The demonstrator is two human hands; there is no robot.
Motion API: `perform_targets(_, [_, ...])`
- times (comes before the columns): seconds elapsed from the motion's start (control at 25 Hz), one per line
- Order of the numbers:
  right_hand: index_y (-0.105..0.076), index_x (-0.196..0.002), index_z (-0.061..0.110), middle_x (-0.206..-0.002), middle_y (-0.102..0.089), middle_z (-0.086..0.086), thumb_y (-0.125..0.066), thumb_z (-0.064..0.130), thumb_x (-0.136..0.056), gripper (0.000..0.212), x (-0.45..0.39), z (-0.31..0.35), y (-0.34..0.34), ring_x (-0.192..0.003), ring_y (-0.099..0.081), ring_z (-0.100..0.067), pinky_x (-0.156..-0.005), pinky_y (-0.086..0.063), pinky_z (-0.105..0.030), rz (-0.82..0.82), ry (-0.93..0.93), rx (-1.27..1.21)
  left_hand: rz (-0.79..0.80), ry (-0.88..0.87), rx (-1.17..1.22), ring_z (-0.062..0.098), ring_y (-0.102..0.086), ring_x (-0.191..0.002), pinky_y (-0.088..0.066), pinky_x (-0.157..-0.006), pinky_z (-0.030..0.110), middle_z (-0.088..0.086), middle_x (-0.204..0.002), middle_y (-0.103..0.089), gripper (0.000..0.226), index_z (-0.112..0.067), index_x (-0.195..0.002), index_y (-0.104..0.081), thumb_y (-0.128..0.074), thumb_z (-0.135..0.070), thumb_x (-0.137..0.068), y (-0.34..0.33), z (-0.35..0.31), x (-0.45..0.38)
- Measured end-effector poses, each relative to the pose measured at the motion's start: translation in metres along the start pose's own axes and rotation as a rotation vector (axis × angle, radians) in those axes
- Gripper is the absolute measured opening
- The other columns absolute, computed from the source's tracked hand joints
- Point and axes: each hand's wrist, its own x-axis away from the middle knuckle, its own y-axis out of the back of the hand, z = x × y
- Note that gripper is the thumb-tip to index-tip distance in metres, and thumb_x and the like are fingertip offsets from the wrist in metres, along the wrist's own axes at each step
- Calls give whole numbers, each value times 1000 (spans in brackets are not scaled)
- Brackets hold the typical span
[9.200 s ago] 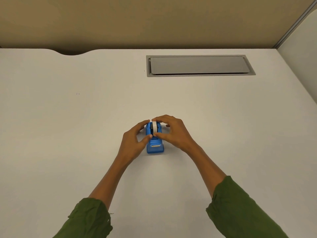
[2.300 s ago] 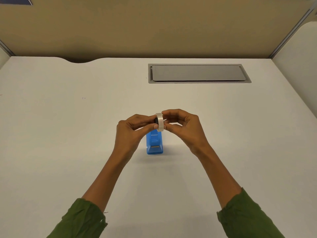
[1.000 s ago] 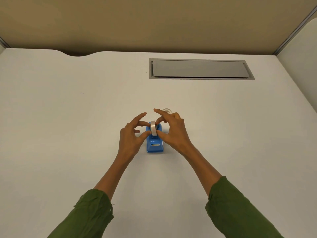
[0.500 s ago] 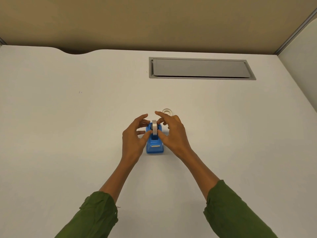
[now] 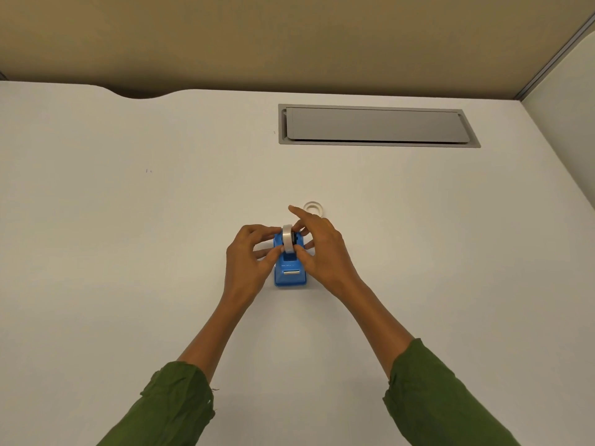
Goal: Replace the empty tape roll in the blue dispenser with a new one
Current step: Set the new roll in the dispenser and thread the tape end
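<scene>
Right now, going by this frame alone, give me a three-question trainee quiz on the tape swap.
1. True or false: the tape roll stands on edge in the blue dispenser.
2. Which lies flat on the desk beyond the right hand? A) scissors B) a small pale ring C) a pen
3. Fill in: the left hand and right hand pinch the roll from ____ sides.

Key: 1 true; 2 B; 3 opposite.
</scene>
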Motion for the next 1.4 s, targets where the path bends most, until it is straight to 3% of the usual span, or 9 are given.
perform_targets(0.08, [-40,-136,27,-117,-56,-3,-67,0,-79,69,0,-1,1,-99,-54,-13,-84,-54,-28,-18,-9,-36,-1,14,6,14,-57,-94,-47,-69,6,13,-113,-60,29,-7,-110,-64,-67,-12,-81,0,1,1])
perform_targets(0.2, [-43,-133,24,-123,-53,-6,-71,1,-77,67,0,-2,5,-93,-57,-13,-69,-52,-10,-35,-26,-87,0,21,31,12,-58,-93,-47,-67,6,12,-114,-61,30,-10,-111,-63,-67,-13,-81,-2,-1,0])
perform_targets(0.36, [-51,-127,18,-122,-56,-7,-68,3,-80,52,5,-3,9,-93,-59,-12,-68,-50,-6,-53,-53,-199,-8,31,37,11,-59,-94,-48,-63,4,10,-115,-61,30,-13,-112,-63,-67,-14,-82,0,-1,1])
perform_targets(0.52, [-56,-121,20,-123,-57,-2,-68,7,-81,43,8,0,15,-101,-60,-14,-78,-54,-19,-72,-55,-223,-5,5,42,12,-59,-97,-48,-67,3,9,-118,-61,30,-16,-114,-61,-63,-9,-84,6,3,4])
perform_targets(0.76, [-59,-116,22,-133,-54,1,-79,13,-70,51,2,6,19,-117,-51,-12,-92,-46,-27,164,-40,-173,123,8,89,10,-53,-108,-46,-73,1,0,-125,-56,41,-18,-123,-53,-60,-4,-85,12,4,3])
perform_targets(0.88, [-66,-107,18,-121,-64,-1,-77,11,-72,37,-3,6,19,-110,-56,-13,-89,-47,-26,135,-34,-178,182,6,112,8,-52,-112,-49,-80,11,-7,-125,-55,44,-20,-125,-52,-63,-7,-84,12,3,1])
perform_targets(1.0, [-68,-103,17,-111,-68,0,-77,11,-73,32,-9,6,19,-102,-59,-10,-84,-52,-24,97,-79,-232,197,25,123,11,-53,-112,-49,-86,24,-3,-125,-57,46,-19,-124,-53,-67,-13,-81,11,4,-3])
perform_targets(1.24, [-68,-103,16,-100,-70,2,-75,13,-76,28,-16,0,20,-98,-63,-9,-80,-54,-22,112,-154,-318,159,14,69,15,-56,-104,-50,-79,21,4,-119,-58,41,-17,-114,-61,-74,-19,-76,3,3,-9])
perform_targets(1.4, [-71,-101,20,-98,-71,6,-73,24,-79,23,-18,-3,22,-97,-63,0,-77,-52,-15,112,-198,-343,122,36,80,10,-56,-99,-50,-71,12,-2,-114,-58,37,-20,-110,-64,-75,-22,-74,0,3,-10])
